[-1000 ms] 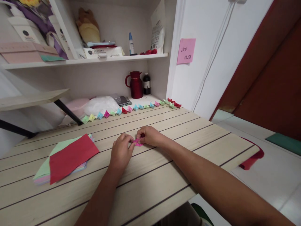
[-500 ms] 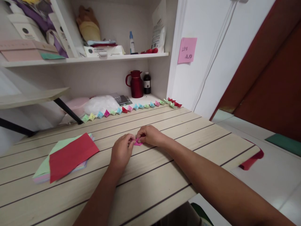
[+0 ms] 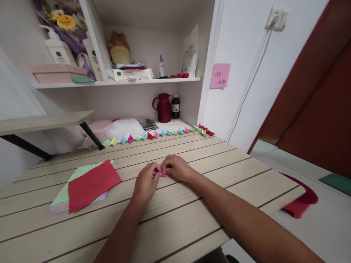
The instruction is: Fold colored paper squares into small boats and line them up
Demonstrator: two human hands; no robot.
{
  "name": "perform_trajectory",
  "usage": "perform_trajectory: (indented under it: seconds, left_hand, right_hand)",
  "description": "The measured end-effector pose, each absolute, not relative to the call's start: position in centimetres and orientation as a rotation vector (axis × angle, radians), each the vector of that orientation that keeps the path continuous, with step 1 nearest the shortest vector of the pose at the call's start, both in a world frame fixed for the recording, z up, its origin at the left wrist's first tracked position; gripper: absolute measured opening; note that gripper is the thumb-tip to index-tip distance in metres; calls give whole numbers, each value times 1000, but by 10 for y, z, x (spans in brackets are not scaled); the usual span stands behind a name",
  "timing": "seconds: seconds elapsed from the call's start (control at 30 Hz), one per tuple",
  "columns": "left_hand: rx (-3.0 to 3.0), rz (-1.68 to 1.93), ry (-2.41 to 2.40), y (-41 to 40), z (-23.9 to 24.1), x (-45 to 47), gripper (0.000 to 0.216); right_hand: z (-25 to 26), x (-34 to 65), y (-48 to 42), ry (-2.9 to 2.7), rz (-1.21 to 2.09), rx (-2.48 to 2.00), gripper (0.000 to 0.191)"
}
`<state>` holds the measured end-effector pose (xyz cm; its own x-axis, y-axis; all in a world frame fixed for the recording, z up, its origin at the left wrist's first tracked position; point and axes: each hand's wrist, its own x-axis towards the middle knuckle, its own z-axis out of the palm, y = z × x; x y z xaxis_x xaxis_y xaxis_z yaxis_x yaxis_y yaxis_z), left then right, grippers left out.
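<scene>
A small folded pink paper piece (image 3: 163, 173) rests on the wooden table (image 3: 192, 212), pinched from both sides. My left hand (image 3: 146, 182) grips its left end with closed fingers. My right hand (image 3: 177, 168) holds its right end, fingers curled over it. Most of the pink piece is hidden between my fingertips. To the left lies a stack of coloured paper sheets (image 3: 86, 185) with a red sheet on top. A row of small folded paper shapes (image 3: 159, 133) in several colours lines the table's far edge.
Behind the table is a white alcove with a red jug (image 3: 163, 107), a dark bottle (image 3: 175, 107), a plastic bag (image 3: 124, 128) and a loaded shelf (image 3: 117, 82). A pink note (image 3: 220, 75) sticks to the wall. The table's right edge drops to a tiled floor.
The view has tilted up a little, showing more of the shelf. My two hands stay together on the pink paper, fingers shifting slightly.
</scene>
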<state>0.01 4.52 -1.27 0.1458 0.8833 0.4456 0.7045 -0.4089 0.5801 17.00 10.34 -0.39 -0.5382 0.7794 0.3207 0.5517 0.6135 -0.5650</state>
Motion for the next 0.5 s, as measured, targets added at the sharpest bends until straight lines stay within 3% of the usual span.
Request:
perform_trajectory:
  seconds: [0.5]
  left_hand:
    - [1908, 1358, 1583, 37, -6, -1, 5]
  right_hand:
    - [8, 166, 90, -2045, 749, -1041, 5]
